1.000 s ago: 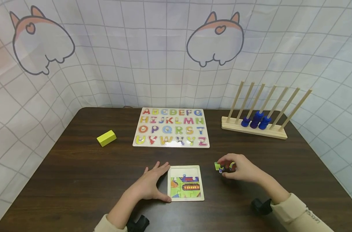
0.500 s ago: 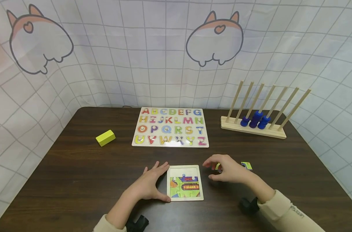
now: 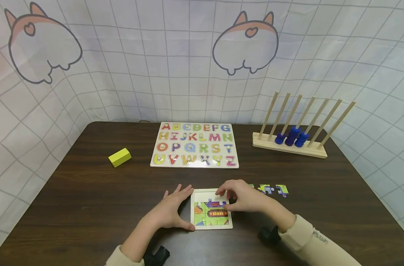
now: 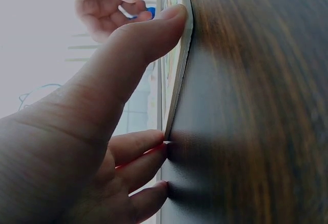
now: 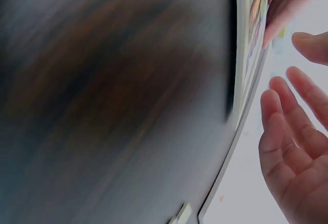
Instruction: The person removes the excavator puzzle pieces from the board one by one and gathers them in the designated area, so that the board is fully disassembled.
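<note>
A square wooden jigsaw tray (image 3: 192,207), its lower part filled with joined puzzle pieces (image 3: 211,216) of a colourful vehicle picture, lies at the table's front middle. My left hand (image 3: 172,210) rests at its left side, fingers spread, thumb on the near corner and a fingertip at the far corner. Over the tray's right edge hovers my right hand (image 3: 245,197). Its fingers bend loosely and stand apart from the thumb in the right wrist view, with nothing visible between them. Loose puzzle pieces (image 3: 266,189) lie just right of it, one partly hidden by the hand.
Behind the tray lies an alphabet board (image 3: 195,145) with knobbed letters. A wooden peg stand (image 3: 289,145) with several blue beads is at the back right. To the left sits a yellow block (image 3: 120,157). A patterned curtain (image 3: 155,74) encloses the table's back and sides.
My right hand has travelled left from the loose pieces to the tray's right edge, uncovering pieces it had overlapped. The left hand stays at the tray.
</note>
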